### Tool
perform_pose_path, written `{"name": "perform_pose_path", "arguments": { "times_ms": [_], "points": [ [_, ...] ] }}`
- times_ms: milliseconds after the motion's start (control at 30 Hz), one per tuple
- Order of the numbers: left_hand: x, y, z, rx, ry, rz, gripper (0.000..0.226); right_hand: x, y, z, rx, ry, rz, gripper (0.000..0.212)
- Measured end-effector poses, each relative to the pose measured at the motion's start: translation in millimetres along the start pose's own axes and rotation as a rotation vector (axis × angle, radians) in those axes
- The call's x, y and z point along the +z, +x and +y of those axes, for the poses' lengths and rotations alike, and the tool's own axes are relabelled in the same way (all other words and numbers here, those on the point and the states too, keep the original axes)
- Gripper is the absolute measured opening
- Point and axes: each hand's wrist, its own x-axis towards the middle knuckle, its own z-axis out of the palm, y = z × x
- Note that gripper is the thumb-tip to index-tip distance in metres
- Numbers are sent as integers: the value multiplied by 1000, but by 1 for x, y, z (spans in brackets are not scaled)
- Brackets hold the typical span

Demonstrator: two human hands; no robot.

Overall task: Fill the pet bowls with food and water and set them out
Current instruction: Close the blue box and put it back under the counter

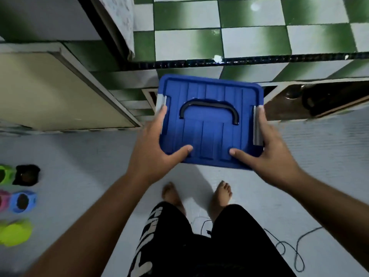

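Observation:
A blue lidded storage box [209, 100] with a black carry handle and grey side clips is held in front of me above the floor. My left hand [153, 148] grips its left side with the thumb on the lid. My right hand [269, 150] grips its right side the same way. At the left edge of the floor stand several small pet bowls: a black bowl [27, 175], a green one [5, 174], a blue bowl [23, 201] with dark food in it, a pink one [3, 199] and a yellow-green one [16, 232]. The box's contents are hidden by the lid.
A beige cabinet door [60, 90] stands open at the left. An open low compartment [319, 100] with dark items lies to the right behind the box. A green and white tiled wall rises ahead. My bare feet [222, 194] stand on the pale floor; a thin cable [289, 246] lies at the right.

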Motion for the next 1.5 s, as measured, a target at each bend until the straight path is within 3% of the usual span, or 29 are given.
{"name": "perform_pose_path", "arguments": {
  "times_ms": [167,300,467,833,1000,1267,1367,1500],
  "points": [
    [77,1,-64,-91,21,-54,103,56,37,85,16,-82,-119,133],
    [140,44,-129,-148,23,-96,100,108,104,140,-10,-112,-145,129],
    [215,141,-216,-180,60,-91,106,179,230,195,-88,-128,-148,121],
    [319,350,-336,-174,249,-30,105,264,475,256,-137,-106,-90,138],
    [321,385,-350,-141,270,5,93,276,506,258,-100,-84,-93,121],
    [314,392,-342,-144,370,-17,91,279,509,247,-50,-135,-63,120],
    [302,371,-311,-142,435,-50,100,267,487,230,-42,-306,27,107],
    [267,325,-229,-65,461,-110,90,227,429,175,-121,-438,88,93]
  ]
}}
